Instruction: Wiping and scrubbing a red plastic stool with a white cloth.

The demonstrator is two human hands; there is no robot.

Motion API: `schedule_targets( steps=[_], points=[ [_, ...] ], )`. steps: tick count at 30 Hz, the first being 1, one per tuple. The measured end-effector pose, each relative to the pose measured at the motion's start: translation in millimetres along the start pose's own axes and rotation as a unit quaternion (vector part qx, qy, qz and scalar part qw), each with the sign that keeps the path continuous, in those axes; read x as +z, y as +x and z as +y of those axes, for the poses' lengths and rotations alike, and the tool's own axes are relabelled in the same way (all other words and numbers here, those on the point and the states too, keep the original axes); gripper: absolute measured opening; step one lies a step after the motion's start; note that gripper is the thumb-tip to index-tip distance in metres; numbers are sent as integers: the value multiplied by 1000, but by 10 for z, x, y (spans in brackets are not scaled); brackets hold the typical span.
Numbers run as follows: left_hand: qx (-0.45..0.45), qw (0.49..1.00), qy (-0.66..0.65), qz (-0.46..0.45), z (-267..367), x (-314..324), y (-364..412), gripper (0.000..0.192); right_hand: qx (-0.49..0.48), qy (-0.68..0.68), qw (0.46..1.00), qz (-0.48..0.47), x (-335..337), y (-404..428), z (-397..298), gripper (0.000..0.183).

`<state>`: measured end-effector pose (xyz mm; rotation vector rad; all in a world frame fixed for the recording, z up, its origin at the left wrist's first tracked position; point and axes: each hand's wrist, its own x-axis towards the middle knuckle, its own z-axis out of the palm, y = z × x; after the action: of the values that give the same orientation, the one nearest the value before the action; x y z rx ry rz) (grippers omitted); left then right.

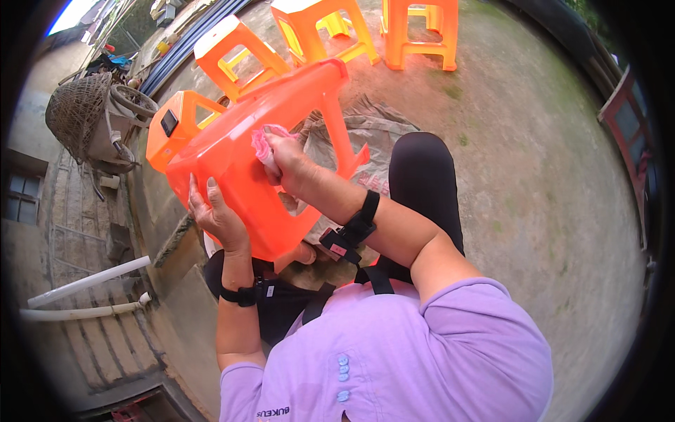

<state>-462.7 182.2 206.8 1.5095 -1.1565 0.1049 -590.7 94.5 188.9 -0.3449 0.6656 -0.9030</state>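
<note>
An orange-red plastic stool (pixel 232 158) lies tilted on its side before me, over my lap. My left hand (pixel 219 216) rests against its near left side, fingers spread along the plastic. In my right hand (pixel 287 158) is a bunched pink cloth (pixel 266 142), pressed to the stool's side panel just above a leg opening. Part of the cloth is hidden under my fingers.
Several orange stools stand beyond, including one (pixel 237 50) and another (pixel 419 37). A dark phone-like device (pixel 169 122) lies on the nearest stool (pixel 182 118). A woven sack (pixel 364 142) covers some concrete. At left are a wheelbarrow with a basket (pixel 82 116) and white pipes (pixel 89 282).
</note>
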Motion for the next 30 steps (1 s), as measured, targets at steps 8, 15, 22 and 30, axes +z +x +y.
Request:
schedule_targets(
  steps=[8,15,22,30],
  points=[
    [51,997,29,-43,288,-53,-248,44,-48,-132,988,-70,-169,-130,-548,22],
    [44,994,10,-103,-17,49,-271,41,-15,-139,990,13,-600,29,-542,22],
    [86,977,60,-185,-209,19,169,45,-12,-143,990,8,-650,32,-433,16],
    [-190,874,96,-437,-437,-85,501,50,-10,-181,979,-87,-374,-202,-196,16]
  ],
)
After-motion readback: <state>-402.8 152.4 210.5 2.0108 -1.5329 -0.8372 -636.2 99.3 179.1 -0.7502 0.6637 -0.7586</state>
